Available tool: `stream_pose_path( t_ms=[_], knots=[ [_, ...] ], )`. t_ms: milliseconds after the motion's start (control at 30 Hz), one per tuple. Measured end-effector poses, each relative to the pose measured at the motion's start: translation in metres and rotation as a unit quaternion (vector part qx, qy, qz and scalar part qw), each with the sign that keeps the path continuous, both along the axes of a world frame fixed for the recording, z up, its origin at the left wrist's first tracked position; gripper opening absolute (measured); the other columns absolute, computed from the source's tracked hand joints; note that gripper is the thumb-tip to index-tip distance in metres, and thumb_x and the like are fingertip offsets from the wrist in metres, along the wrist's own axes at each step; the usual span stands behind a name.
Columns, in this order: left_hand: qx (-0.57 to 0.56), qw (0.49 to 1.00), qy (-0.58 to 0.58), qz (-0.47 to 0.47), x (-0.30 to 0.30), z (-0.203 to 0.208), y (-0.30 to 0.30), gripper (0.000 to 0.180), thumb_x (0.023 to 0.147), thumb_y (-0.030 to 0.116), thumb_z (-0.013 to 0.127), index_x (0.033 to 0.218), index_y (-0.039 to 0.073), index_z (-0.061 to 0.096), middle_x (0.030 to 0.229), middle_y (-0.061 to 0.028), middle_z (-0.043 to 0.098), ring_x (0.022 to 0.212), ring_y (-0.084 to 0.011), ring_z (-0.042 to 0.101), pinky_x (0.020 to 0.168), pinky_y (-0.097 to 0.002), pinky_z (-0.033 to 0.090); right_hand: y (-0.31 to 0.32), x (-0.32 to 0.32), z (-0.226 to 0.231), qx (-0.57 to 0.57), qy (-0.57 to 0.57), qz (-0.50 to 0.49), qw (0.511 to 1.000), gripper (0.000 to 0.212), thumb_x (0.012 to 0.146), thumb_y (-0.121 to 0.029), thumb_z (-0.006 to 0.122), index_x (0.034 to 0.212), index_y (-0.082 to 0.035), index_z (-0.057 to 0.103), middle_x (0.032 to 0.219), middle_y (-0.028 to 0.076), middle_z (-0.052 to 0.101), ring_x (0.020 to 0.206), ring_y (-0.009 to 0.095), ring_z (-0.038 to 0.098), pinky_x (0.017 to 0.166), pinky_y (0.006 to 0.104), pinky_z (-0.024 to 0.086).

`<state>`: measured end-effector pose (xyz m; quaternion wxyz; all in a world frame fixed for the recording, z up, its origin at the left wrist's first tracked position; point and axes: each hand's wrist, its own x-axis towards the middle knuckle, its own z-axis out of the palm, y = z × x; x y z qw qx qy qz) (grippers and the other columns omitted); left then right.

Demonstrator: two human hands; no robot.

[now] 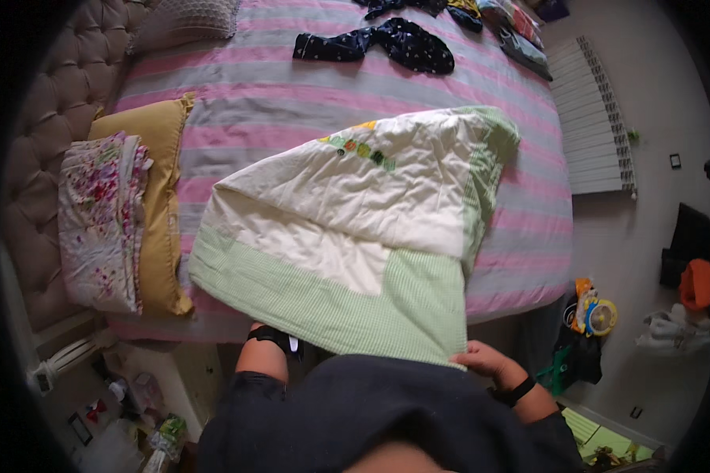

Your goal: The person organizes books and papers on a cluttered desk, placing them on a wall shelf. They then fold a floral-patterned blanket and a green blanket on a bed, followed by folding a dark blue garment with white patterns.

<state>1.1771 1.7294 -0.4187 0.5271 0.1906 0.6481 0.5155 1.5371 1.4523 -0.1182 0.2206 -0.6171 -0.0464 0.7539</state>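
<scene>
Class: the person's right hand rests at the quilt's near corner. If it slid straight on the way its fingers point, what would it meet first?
Probably the right hand, pointing left along the near edge, would meet the green checked quilt border first; depth is unclear.

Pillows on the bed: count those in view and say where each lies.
2. A mustard-yellow pillow lies at the bed's left side under folded floral cloth; a grey pillow at top left. Others may be hidden.

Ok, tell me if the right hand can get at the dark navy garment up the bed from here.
Probably not: the right hand grips the quilt at the near edge; the navy garment lies far across the bed.
</scene>
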Motion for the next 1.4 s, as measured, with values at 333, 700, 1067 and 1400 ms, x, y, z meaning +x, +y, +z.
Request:
stream_pose_path(
  t_ms=[333, 700, 1067, 1400],
  knots=[
    [-0.102, 0.948, -0.301, -0.017, -0.113, 0.016, 0.001, 0.065, 0.083, 0.055, 0.046, 0.125, 0.005, 0.044, 0.122, -0.0133, 0.051, 0.107, -0.0326, 0.050, 0.090, -0.0432, 0.040, -0.079, -0.021, 0.030, 0.014, -0.078, -0.098, 0.992, 0.028, 0.083, -0.014, 0.058, 0.104, 0.004, 0.058, 0.101, 0.005, 0.061, 0.090, 0.015, 0.057, 0.083, 0.0269, 0.042],
    [0.145, 0.940, -0.188, -0.246, -0.129, 0.128, -0.008, 0.043, 0.082, 0.016, 0.061, 0.120, 0.002, 0.047, 0.114, -0.0120, 0.055, 0.103, -0.0277, 0.054, 0.089, -0.0373, 0.042, -0.139, 0.003, -0.059, 0.042, -0.496, 0.020, 0.867, 0.025, 0.082, -0.017, 0.048, 0.095, 0.003, 0.055, 0.086, 0.016, 0.061, 0.082, 0.028, 0.059, 0.074, 0.0365, 0.045],
    [0.329, 0.793, -0.301, -0.415, -0.076, 0.414, -0.091, 0.053, 0.085, 0.039, 0.051, 0.120, 0.001, 0.044, 0.112, -0.0123, 0.053, 0.101, -0.0235, 0.052, 0.087, -0.0384, 0.043, -0.268, 0.084, 0.105, 0.462, -0.415, -0.319, 0.716, 0.030, 0.088, -0.030, 0.050, 0.103, -0.005, 0.057, 0.096, 0.010, 0.059, 0.084, 0.019, 0.058, 0.074, 0.0325, 0.046],
    [0.619, 0.696, 0.055, -0.360, 0.046, 0.622, -0.222, 0.042, 0.089, 0.027, 0.050, 0.121, 0.000, 0.042, 0.111, -0.0144, 0.055, 0.102, -0.0234, 0.053, 0.091, -0.0361, 0.043, -0.551, 0.074, 0.358, 0.106, -0.976, -0.067, 0.181, 0.037, 0.084, -0.027, 0.054, 0.103, 0.005, 0.056, 0.101, 0.016, 0.060, 0.093, 0.027, 0.057, 0.080, 0.0363, 0.045]
  ],
)
